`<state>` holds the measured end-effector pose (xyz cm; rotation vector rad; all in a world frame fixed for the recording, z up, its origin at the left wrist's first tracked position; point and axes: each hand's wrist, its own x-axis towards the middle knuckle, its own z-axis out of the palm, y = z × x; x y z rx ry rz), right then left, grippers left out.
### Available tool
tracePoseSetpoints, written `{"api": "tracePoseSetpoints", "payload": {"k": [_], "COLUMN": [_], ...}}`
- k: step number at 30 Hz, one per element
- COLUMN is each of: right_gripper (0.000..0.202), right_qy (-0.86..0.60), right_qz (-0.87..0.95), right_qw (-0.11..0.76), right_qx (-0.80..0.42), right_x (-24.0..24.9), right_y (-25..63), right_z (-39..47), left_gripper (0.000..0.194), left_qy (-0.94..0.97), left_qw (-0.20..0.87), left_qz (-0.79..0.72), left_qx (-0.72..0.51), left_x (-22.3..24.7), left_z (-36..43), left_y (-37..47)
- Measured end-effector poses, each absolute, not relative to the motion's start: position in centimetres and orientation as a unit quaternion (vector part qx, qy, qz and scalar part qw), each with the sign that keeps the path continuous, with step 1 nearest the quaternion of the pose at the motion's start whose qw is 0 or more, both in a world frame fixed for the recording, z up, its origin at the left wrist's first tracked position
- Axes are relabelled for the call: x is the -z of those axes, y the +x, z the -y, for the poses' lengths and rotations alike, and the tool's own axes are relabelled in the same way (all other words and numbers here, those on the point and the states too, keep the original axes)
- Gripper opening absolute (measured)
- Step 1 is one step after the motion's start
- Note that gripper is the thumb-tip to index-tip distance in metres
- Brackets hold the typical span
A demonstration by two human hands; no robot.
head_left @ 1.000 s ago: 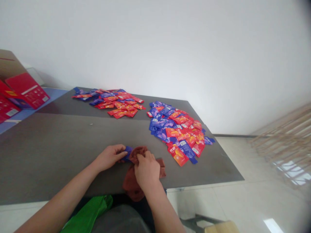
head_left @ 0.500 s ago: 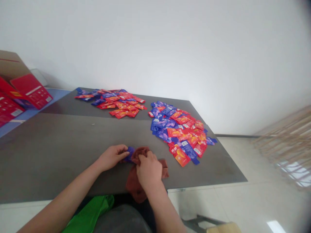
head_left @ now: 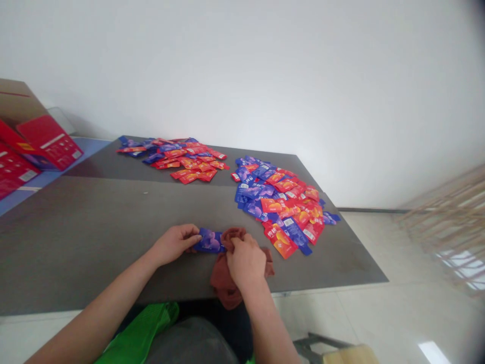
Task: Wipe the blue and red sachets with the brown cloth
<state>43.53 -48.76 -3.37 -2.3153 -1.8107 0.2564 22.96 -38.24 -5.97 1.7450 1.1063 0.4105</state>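
Head view: short of the right-hand packet pile (head_left: 288, 205), the left hand (head_left: 175, 245) pinches the blue packet (head_left: 210, 240), while the right hand's (head_left: 247, 260) bunched fingers slide the brown cloth (head_left: 226, 283) pileward, baring more printed face, apparently mid-pass.

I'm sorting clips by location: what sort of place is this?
Probably an indoor workroom for packaged goods: heaped red and blue packets, the broad grey table under them, and an open red carton suggest it.

wooden slats (head_left: 454, 199) near white wall (head_left: 242, 76)
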Motion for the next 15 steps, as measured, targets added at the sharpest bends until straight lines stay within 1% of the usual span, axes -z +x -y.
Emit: {"api": "tracePoseSetpoints", "payload": {"k": [2,4,8,11,15], "right_gripper": [0.023,0.022,0.024,0.020,0.018], "right_qy": [-0.802,-0.797,-0.734,-0.729,-0.786], "right_qz": [0.585,0.589,0.655,0.663,0.606], "right_qw": [0.092,0.116,0.168,0.152,0.103], "right_qx": [-0.076,-0.061,-0.063,-0.076,-0.064], "right_x": [3.2,2.8,2.8,3.5,3.6], "right_y": [45.1,45.2,41.9,41.3,45.0], "right_z": [48.8,48.9,49.1,49.5,49.9], "left_gripper": [0.030,0.029,0.029,0.027,0.023], "left_qy": [0.714,0.710,0.716,0.718,0.712], "left_qw": [0.499,0.503,0.505,0.499,0.500], "left_qz": [-0.461,-0.462,-0.451,-0.458,-0.469], "left_qx": [-0.170,-0.170,-0.171,-0.159,-0.153], "left_x": [6.1,6.1,5.8,5.8,5.9], "left_z": [38.2,38.2,37.9,37.7,37.7], "left_y": [22.9,22.9,23.1,23.3,23.5]}}
